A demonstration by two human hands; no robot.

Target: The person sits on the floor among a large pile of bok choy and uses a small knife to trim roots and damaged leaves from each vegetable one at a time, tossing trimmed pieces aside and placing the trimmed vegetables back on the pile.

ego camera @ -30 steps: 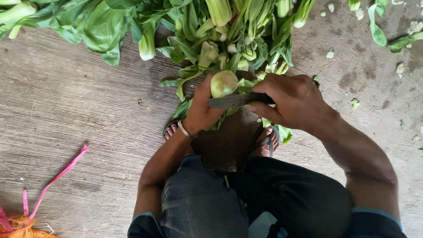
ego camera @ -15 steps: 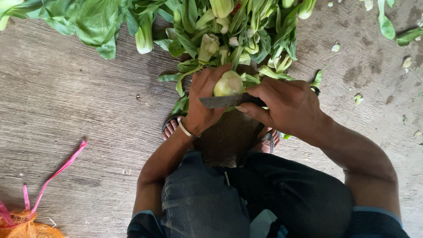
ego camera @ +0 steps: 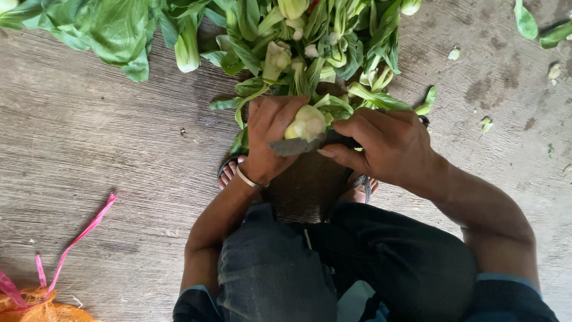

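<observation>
Left hand: the left hand [ego camera: 268, 140] is wrapped around the pale base of a leafy green vegetable [ego camera: 307, 122], fingers closed on it from the left side; a metal bangle [ego camera: 247, 179] is worn at the wrist.
Right hand: the right hand [ego camera: 387, 143] is clenched on the handle of a knife [ego camera: 298, 145], the thumb laid along it.
Knife: the dark blade is held level and pressed against the cut end of the vegetable, just below its pale base.
Vegetable: it is held above the floor [ego camera: 89, 155], near the floor's upper middle, right in front of the heap of greens [ego camera: 286, 42].
Heap of greens: similar leafy heads are piled along the upper edge of the floor, from the left corner to past the middle.
Scraps: loose leaf pieces [ego camera: 485, 124] are scattered toward the upper right corner.
Feet: sandalled toes [ego camera: 229, 173] are seen just beneath the hands, on the floor.
Net bag: an orange mesh bag [ego camera: 36, 301] with pink strings lies at the lower left corner.
</observation>
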